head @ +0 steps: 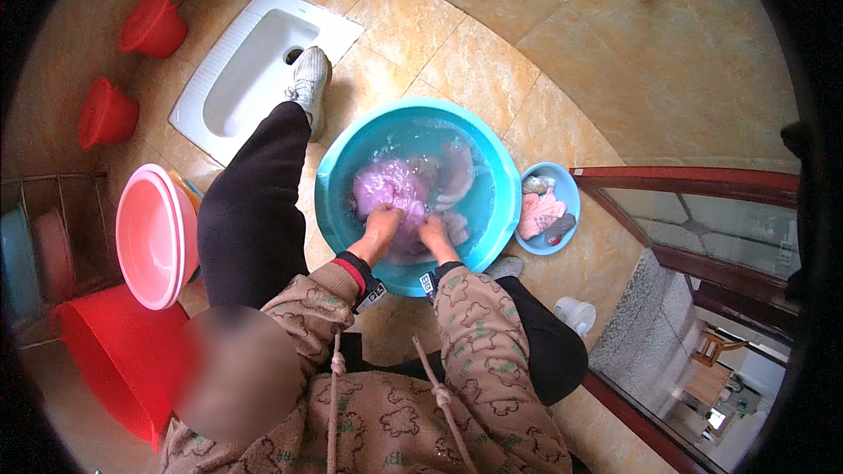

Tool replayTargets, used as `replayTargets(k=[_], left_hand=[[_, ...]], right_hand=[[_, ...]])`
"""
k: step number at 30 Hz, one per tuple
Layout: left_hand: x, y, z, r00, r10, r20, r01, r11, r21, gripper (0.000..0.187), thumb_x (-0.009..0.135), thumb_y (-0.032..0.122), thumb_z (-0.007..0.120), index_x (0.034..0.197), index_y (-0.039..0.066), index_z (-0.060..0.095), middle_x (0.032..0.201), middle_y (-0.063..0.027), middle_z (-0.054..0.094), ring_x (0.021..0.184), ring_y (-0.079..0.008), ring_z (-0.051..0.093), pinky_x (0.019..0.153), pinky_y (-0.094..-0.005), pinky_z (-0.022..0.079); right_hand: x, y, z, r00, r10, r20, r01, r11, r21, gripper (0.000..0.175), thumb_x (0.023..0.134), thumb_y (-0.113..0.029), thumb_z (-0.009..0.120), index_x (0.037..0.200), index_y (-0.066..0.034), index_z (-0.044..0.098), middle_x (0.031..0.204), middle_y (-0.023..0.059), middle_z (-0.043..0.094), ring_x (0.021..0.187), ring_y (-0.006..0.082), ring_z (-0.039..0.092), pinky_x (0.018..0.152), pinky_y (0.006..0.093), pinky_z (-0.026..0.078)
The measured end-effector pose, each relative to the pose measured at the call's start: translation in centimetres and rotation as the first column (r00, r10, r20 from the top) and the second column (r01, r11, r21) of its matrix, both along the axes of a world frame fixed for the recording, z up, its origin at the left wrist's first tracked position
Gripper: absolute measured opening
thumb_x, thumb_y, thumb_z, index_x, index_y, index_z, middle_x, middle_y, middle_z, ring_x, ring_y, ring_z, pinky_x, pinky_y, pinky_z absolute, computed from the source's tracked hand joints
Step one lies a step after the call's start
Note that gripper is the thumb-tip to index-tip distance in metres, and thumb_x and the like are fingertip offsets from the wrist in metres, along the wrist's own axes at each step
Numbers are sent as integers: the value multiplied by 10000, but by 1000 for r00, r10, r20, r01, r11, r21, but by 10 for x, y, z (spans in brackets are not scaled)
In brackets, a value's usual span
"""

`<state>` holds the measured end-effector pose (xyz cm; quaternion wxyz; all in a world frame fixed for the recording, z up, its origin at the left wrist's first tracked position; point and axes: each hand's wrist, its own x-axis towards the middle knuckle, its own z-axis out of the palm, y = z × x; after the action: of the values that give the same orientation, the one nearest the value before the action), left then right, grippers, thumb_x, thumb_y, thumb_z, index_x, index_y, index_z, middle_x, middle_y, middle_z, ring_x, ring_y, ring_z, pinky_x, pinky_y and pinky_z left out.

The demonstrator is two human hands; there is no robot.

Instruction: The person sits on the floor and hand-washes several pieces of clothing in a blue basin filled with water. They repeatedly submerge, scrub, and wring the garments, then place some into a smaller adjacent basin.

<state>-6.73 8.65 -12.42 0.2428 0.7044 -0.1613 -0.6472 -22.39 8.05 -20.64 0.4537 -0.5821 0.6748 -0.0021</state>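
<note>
A turquoise plastic basin (506, 192) full of water sits on the floor in front of me. In it floats a wet purple cloth item (388, 184), bunched and partly under the surface. My left hand (382, 230) pinches the near edge of this cloth. A short way to the right, my right hand (435, 236) grips another part of it, fingertips down at the water. Pale cloth pieces (456, 174) lie underwater on the basin's right side. The exact finger hold is partly hidden by the wet fabric.
Right of the basin stands a small blue basin (574, 201) with pink and grey cloth, near a white tub (575, 315). A squat toilet (217, 92) lies at upper left. Pink basins (150, 237), a large red bucket (125, 355) and a doorway (606, 382) flank me.
</note>
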Motion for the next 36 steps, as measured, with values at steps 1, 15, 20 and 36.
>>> replayTargets(k=[1, 15, 20, 36], left_hand=[[-2, 0, 3, 1000, 26, 6, -26, 999, 23, 533, 821, 244, 566, 1280, -10, 468, 1108, -171, 601, 1033, -260, 575, 841, -341, 463], [20, -18, -35, 377, 117, -919, -228, 973, 30, 329, 945, 395, 450, 866, 114, 601, 805, -88, 643, 796, -218, 633, 719, -428, 514], [16, -7, -42, 183, 126, -975, -318, 946, 63, 307, 948, 359, 450, 927, 90, 597, 873, -99, 640, 812, -231, 630, 723, -406, 521], [-12, -18, 35, 985, 52, -164, -93, 964, -251, 272, 859, 228, 525, 1098, 103, 561, 882, -47, 571, 733, -138, 524, 545, -294, 439]], right_hand=[[-1, -3, 7, 986, -91, 140, 90, 996, 11, 173, 810, -116, 605, 951, -25, 649, 882, 125, 665, 802, 289, 647, 693, 379, 508], [53, -22, 178, 706, 102, 701, -50, 994, -94, 93, 674, -113, 579, 670, -20, 572, 634, 9, 532, 633, 110, 519, 610, 259, 416], [69, -16, 182, 576, -97, 812, 97, 994, 50, 159, 777, -90, 607, 851, 41, 660, 735, -15, 585, 662, 71, 506, 590, 246, 427], [-11, -11, 34, 963, -101, -251, -21, 898, -440, 433, 917, -373, 498, 708, -9, 606, 696, 240, 605, 691, 407, 613, 591, 498, 462]])
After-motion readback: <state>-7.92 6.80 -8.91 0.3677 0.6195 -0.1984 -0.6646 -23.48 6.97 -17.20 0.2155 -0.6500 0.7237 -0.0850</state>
